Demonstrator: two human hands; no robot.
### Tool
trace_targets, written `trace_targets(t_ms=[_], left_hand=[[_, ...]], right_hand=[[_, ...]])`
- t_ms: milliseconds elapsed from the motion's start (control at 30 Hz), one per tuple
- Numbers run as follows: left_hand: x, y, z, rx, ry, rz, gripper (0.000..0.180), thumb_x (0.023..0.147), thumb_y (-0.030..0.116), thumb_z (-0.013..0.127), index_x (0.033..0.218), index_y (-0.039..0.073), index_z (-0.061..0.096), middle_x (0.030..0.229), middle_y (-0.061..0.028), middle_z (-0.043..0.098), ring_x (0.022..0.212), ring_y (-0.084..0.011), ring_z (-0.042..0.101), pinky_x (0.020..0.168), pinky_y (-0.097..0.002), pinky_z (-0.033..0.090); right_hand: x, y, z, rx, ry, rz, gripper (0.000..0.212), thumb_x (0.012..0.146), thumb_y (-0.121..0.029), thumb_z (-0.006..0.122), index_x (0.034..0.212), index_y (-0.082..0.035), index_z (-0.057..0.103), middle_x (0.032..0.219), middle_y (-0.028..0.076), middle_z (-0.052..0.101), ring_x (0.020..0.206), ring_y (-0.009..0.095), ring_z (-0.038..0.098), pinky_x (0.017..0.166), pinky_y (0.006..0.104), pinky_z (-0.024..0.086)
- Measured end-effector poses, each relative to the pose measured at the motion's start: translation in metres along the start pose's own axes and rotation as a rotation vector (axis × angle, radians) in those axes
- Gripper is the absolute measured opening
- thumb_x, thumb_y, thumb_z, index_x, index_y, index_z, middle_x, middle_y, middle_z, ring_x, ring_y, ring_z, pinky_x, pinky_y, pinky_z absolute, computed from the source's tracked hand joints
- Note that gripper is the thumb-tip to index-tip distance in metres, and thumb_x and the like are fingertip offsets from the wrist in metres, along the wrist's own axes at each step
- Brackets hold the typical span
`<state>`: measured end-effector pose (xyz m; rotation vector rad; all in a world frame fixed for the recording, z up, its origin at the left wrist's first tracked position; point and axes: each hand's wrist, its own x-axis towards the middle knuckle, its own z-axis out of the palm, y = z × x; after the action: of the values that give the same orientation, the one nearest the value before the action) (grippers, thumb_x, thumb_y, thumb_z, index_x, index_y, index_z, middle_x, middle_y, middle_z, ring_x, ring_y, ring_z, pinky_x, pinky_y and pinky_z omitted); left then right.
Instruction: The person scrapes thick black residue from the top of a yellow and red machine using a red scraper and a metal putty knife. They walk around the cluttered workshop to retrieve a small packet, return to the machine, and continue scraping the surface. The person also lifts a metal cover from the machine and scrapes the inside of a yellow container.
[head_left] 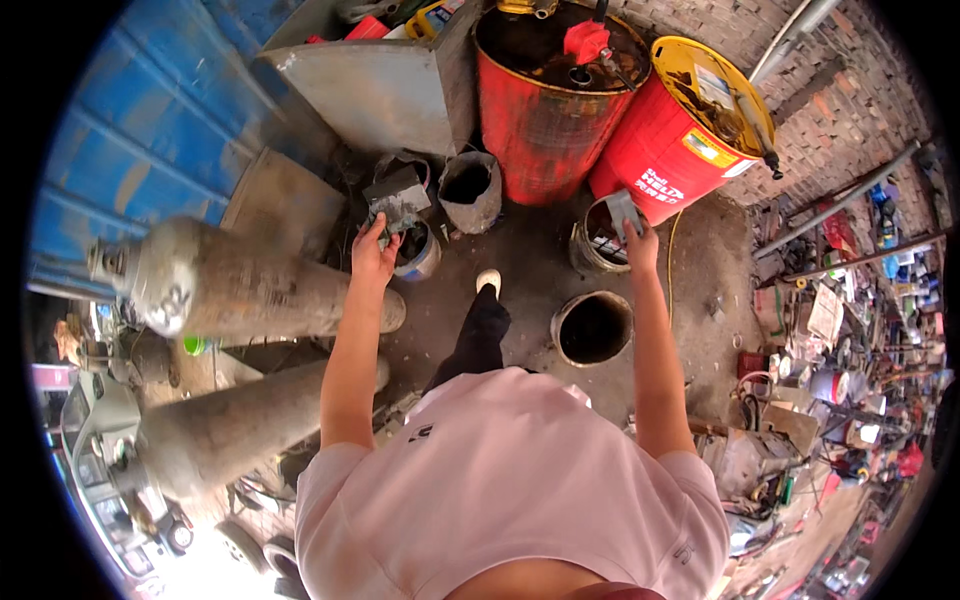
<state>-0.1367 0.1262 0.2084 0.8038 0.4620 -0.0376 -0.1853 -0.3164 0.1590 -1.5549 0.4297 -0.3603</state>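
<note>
Person in a pink tee stands w/ both arms stretched fwd over a grimy concrete floor (pixel 530 240). Left hand (pixel 373 250) is closed round the lower edge of a dirty grey slab-like piece (pixel 398 197), thumb and fingers clamped on it, held up in the air right above a small white-and-blue bucket (pixel 420 255). Right hand (pixel 640 243) grips a smaller grey flat piece (pixel 622 210) (looks like metal, hard to be sure), fingers pinched on its bottom end, held over the rim of a rusty open can (pixel 597 240).

Just nearer the person, a second round container (pixel 592 328), dark inside, sits on the floor btwn the right arm and the person's leg; a white shoe (pixel 488 280) points fwd beside it. A grey crumpled sack (pixel 470 190) stands open btwn the two hands, a bit farther out.

Behind all that: two red drums, one upright (pixel 545 110) w/ a red hand pump on top, one tilted (pixel 680 140) against it w/ a yellow lid. Two big grey gas cylinders (pixel 250 290) lie to the left, a blue corrugated wall (pixel 150 120) beyond them. Scrap and tools litter the right side.
</note>
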Motion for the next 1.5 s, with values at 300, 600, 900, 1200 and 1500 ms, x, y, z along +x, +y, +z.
trace_targets(t_ms=[300, 600, 900, 1200, 1500], left_hand=[[0.148, 0.005, 0.105, 0.008, -0.037, -0.084, 0.023, 0.076, 0.008, 0.064, 0.095, 0.010, 0.052, 0.089, 0.0008, 0.056, 0.076, -0.0126, 0.052, 0.055, -0.0252, 0.043], [0.249, -0.026, 0.188, 0.049, 0.025, -0.160, 0.026, 0.077, 0.009, 0.063, 0.099, 0.007, 0.049, 0.091, -0.0034, 0.054, 0.077, -0.0165, 0.050, 0.056, -0.0266, 0.043], [0.298, -0.029, 0.264, 0.024, 0.066, -0.107, 0.024, 0.077, 0.008, 0.062, 0.097, 0.006, 0.050, 0.092, -0.0029, 0.054, 0.078, -0.0154, 0.050, 0.059, -0.0271, 0.042], [0.321, -0.060, 0.291, 0.038, 0.102, -0.073, 0.022, 0.077, 0.010, 0.063, 0.096, 0.008, 0.051, 0.094, -0.0020, 0.055, 0.082, -0.0141, 0.050, 0.061, -0.0258, 0.040], [0.358, -0.076, 0.300, 0.090, 0.060, -0.171, 0.025, 0.078, 0.010, 0.062, 0.098, 0.008, 0.049, 0.093, -0.0024, 0.055, 0.079, -0.0146, 0.051, 0.060, -0.0266, 0.041]], right_hand=[[0.139, -0.104, 0.014, -0.070, 0.230, -0.217, 0.026, 0.083, -0.014, 0.056, 0.100, 0.005, 0.053, 0.071, 0.005, 0.057, 0.057, 0.009, 0.054, 0.049, 0.0227, 0.043], [0.299, -0.099, -0.023, -0.296, 0.199, -0.283, 0.027, 0.087, -0.016, 0.047, 0.106, 0.002, 0.053, 0.090, 0.006, 0.061, 0.077, 0.012, 0.056, 0.067, 0.0235, 0.043], [0.492, -0.052, 0.028, -0.297, -0.119, -0.347, 0.034, 0.088, -0.017, 0.043, 0.120, -0.004, 0.044, 0.086, 0.009, 0.060, 0.081, 0.014, 0.053, 0.075, 0.0269, 0.042], [0.550, -0.028, 0.075, -0.890, -0.231, -0.119, 0.043, 0.082, -0.034, 0.050, 0.118, -0.011, 0.047, 0.100, 0.031, 0.044, 0.096, 0.043, 0.043, 0.084, 0.0424, 0.037], [0.542, -0.053, 0.087, -1.048, -0.278, -0.269, 0.053, 0.077, -0.034, 0.058, 0.119, -0.007, 0.044, 0.101, 0.025, 0.043, 0.091, 0.041, 0.048, 0.081, 0.0411, 0.041]])
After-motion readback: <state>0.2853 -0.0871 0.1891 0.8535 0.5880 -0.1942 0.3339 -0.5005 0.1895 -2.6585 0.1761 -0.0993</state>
